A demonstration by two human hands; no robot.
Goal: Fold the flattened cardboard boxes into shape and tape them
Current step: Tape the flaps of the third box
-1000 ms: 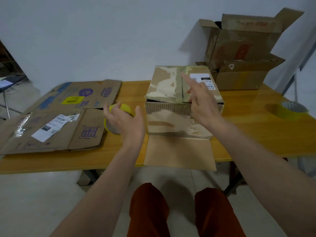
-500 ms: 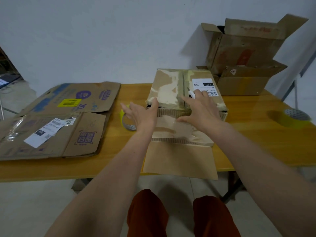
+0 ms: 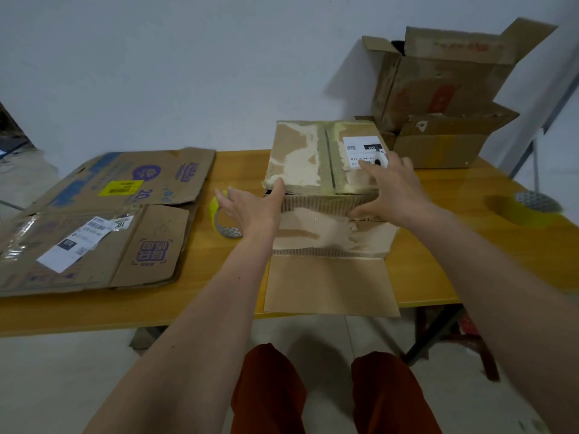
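A worn cardboard box [image 3: 300, 158] stands folded in the middle of the yellow table [image 3: 470, 255], top flaps closed with a seam down the middle and a white label on the right flap. One flap [image 3: 329, 286] lies flat toward me over the table edge. My left hand [image 3: 253, 208] grips the box's near left corner, thumb on the top edge. My right hand [image 3: 394, 189] lies spread over the top right flap, thumb on the front face. A yellow tape roll [image 3: 216, 211] stands on the table just left of my left hand.
Flattened cardboard boxes [image 3: 94, 220] with labels cover the table's left part. Two open boxes [image 3: 438, 89] are stacked at the back right against the wall. A second yellow tape roll [image 3: 526, 208] sits near the right edge. My knees are below the table edge.
My left hand put the tape roll down on the table and moved right to the box corner. My right hand came down from the air onto the box top.
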